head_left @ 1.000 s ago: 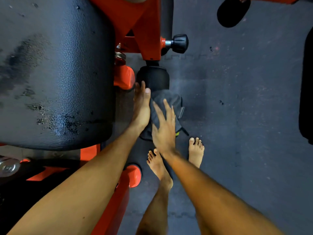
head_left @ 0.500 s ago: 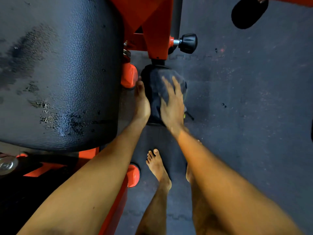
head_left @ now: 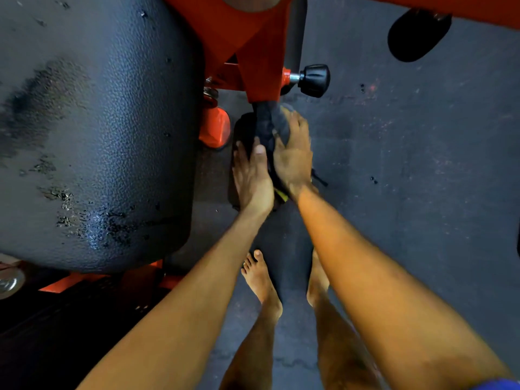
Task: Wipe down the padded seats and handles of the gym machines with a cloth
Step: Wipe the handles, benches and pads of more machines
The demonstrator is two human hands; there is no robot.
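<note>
Pressing a dark cloth [head_left: 270,122] onto a black roller pad [head_left: 242,130] with the right hand [head_left: 292,156], fingers stretched out and bent only with the curve of the pad, nothing clutched. Steadying the same pad with the left hand [head_left: 251,178], laid flat just beside the right, fingers straight, thumb alongside the bunched edge of the cloth, nothing held.

Cloth gathered in a ridge between the two hands, reaching from under the right palm forward to the orange frame [head_left: 253,40] just beyond the fingertips. Yellow tag [head_left: 282,194] peeping out at the heel of the right hand. Thin dark string [head_left: 319,178] trailing off to the right of that wrist.

Beyond the right fingertips and a little to the right, a black knob [head_left: 314,80] on a threaded pin. Left of the left hand, just past the pad, an orange end cap [head_left: 215,130]. Farther left, well apart from both hands, a large padded seat [head_left: 98,122], black and pebbled, marked with wet smears and droplets. Far beyond and to the right of the right hand, another black pad [head_left: 416,35].

Below the wrists, on the dark rubber floor [head_left: 422,178], a bare left foot [head_left: 259,277] in plain view and a bare right foot [head_left: 318,281] partly hidden behind the right forearm.
</note>
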